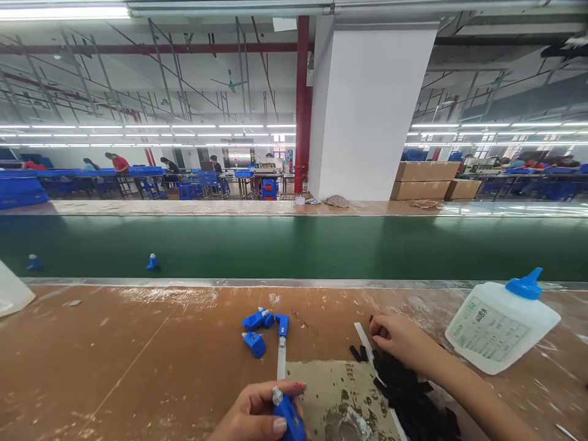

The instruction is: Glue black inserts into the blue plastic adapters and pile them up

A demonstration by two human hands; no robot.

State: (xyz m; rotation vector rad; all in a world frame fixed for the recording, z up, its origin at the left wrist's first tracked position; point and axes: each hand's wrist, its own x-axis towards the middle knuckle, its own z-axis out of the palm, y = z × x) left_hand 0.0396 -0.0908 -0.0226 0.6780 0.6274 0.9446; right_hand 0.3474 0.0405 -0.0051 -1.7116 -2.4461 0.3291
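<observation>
My left hand [261, 411] is closed round a blue plastic part [290, 418] with a whitish tip, low in the view. My right hand [399, 335] is at the far end of a pile of short black strips [408, 392]. Its fingers are pinched together, and a small black strip [371, 318] shows at their tips. Left of that hand, several more blue parts [255, 344] lie on the brown table. A board [321, 383] with dark spots and a clear wet-looking patch [351, 425] is between my hands, partly covered by the left one.
A white bottle [493, 324] with a blue nozzle stands at the right, and a white container [11, 291] at the left edge. Beyond the table runs a green conveyor belt [294, 245] carrying blue parts [152, 262]. People work at benches farther back, near a white pillar [372, 110].
</observation>
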